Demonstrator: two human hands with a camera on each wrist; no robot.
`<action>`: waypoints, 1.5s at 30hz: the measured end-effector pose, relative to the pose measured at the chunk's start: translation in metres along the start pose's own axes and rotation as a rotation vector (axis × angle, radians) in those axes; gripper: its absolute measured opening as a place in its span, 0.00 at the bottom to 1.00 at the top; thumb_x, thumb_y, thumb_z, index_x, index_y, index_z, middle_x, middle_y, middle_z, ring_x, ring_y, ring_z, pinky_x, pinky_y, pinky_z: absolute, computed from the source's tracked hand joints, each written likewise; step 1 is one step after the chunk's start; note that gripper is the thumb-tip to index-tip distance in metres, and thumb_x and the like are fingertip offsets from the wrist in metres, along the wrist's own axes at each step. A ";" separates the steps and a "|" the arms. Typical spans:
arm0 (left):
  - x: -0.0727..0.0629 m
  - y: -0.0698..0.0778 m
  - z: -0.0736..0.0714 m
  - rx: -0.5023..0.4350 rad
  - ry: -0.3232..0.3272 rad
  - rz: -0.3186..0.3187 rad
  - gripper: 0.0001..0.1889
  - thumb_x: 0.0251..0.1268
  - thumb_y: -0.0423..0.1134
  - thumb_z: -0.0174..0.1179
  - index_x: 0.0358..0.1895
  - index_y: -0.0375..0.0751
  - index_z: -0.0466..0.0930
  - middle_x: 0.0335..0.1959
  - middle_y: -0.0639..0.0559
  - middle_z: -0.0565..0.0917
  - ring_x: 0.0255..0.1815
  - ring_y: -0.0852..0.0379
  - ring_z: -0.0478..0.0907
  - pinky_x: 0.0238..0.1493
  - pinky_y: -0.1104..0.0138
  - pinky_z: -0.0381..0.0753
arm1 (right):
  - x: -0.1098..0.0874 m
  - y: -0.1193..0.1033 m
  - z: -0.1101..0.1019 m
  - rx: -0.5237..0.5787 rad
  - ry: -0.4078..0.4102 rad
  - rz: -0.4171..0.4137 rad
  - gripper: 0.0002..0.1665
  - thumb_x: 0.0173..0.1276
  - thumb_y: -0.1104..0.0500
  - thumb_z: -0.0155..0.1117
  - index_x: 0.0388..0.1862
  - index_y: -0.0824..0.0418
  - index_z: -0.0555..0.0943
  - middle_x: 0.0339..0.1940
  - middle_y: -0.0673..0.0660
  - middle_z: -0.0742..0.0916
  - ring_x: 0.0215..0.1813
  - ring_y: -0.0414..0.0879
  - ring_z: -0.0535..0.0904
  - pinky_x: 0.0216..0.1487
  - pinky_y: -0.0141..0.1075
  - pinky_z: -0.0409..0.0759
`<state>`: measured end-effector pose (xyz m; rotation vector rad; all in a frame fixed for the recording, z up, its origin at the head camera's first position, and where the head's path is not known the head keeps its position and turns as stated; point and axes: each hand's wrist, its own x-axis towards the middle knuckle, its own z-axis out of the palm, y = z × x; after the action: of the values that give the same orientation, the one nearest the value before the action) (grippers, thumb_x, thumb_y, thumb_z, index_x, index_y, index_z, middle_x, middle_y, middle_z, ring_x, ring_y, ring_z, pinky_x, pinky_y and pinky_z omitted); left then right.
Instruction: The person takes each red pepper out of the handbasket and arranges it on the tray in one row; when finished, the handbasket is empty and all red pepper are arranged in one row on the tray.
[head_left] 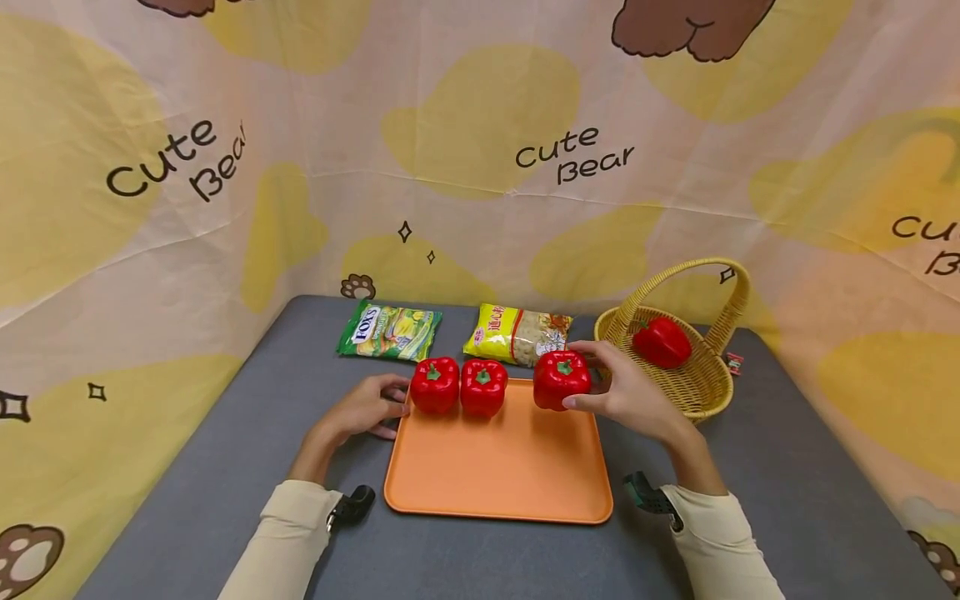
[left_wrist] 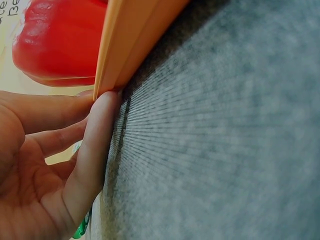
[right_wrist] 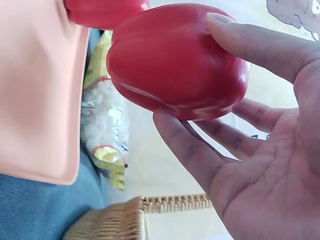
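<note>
My right hand (head_left: 630, 396) holds a red pepper (head_left: 561, 379) in its grip over the orange tray's (head_left: 498, 471) far right corner.

My left hand (head_left: 367, 408) rests open, fingertips touching the tray's left edge. Two more peppers (head_left: 457, 386) sit along the tray's far edge; a fourth pepper (head_left: 662, 342) lies in the wicker basket (head_left: 693, 375) right of the tray.

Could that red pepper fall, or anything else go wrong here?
Maybe. The right hand holds the pepper only by its fingertips, over the tray's far corner, so it could slip and roll toward the basket. Set down carelessly, it might bump the two peppers already on the tray.
</note>
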<state>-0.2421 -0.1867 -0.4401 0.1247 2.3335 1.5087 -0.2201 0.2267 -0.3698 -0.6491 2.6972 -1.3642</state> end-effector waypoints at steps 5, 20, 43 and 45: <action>0.000 -0.001 -0.002 0.004 -0.001 0.011 0.27 0.74 0.30 0.59 0.74 0.29 0.70 0.57 0.35 0.80 0.47 0.50 0.84 0.39 0.56 0.93 | 0.003 0.002 0.007 0.030 -0.001 -0.001 0.49 0.62 0.55 0.83 0.77 0.65 0.68 0.67 0.64 0.79 0.65 0.61 0.80 0.59 0.52 0.88; 0.001 -0.001 -0.001 -0.003 -0.010 0.007 0.28 0.74 0.31 0.60 0.74 0.29 0.70 0.57 0.35 0.80 0.47 0.50 0.84 0.38 0.57 0.93 | 0.010 0.015 0.026 -0.004 0.000 0.004 0.49 0.61 0.56 0.83 0.77 0.63 0.71 0.65 0.63 0.79 0.68 0.66 0.79 0.62 0.57 0.86; 0.002 0.000 -0.001 0.003 -0.008 -0.016 0.28 0.73 0.32 0.61 0.74 0.31 0.70 0.58 0.36 0.80 0.49 0.49 0.83 0.39 0.57 0.93 | 0.016 0.023 0.041 -0.033 -0.055 0.019 0.52 0.61 0.54 0.84 0.80 0.61 0.68 0.72 0.63 0.75 0.71 0.62 0.76 0.68 0.59 0.81; 0.002 0.000 -0.001 -0.002 -0.006 -0.018 0.28 0.73 0.32 0.61 0.74 0.31 0.71 0.57 0.36 0.80 0.49 0.48 0.83 0.39 0.57 0.93 | 0.016 0.024 0.040 -0.031 -0.058 0.021 0.53 0.60 0.56 0.84 0.81 0.61 0.68 0.72 0.63 0.75 0.71 0.63 0.76 0.69 0.60 0.80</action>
<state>-0.2440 -0.1869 -0.4406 0.1078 2.3219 1.5004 -0.2337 0.2024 -0.4109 -0.6501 2.6773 -1.2801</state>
